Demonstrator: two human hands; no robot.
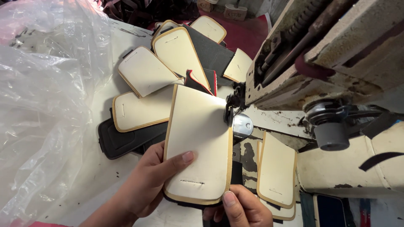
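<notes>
The right hand point(240, 208) is the nearest thing, at the bottom of the view. Its thumb presses on the lower corner of a cream tongue-shaped piece point(200, 143), and the other fingers are curled under it, so this hand pinches the piece. The left hand point(153, 180) holds the same piece from the left side: the thumb lies flat on the cream face and the fingers are closed below it.

The piece is long and flat, with a rounded lower end and a straight upper end. Its long axis goes from the hands up and a little to the right, so the straight end points at the sewing machine point(320, 63). Its upper right edge is at the presser foot point(229, 113), above the shiny metal plate point(243, 125). The face looks smooth and soft like foam lining, with a thin tan border and one short stitched slit near the lower end. A dark layer shows under the lower edge.

To the right, two similar cream pieces point(275, 170) lie stacked on the worn machine bed. Behind the held piece, a loose pile of the same pieces point(145, 71) lies on the table, some cream side up, some dark side up. At the left is crumpled clear plastic sheet point(42, 105).
</notes>
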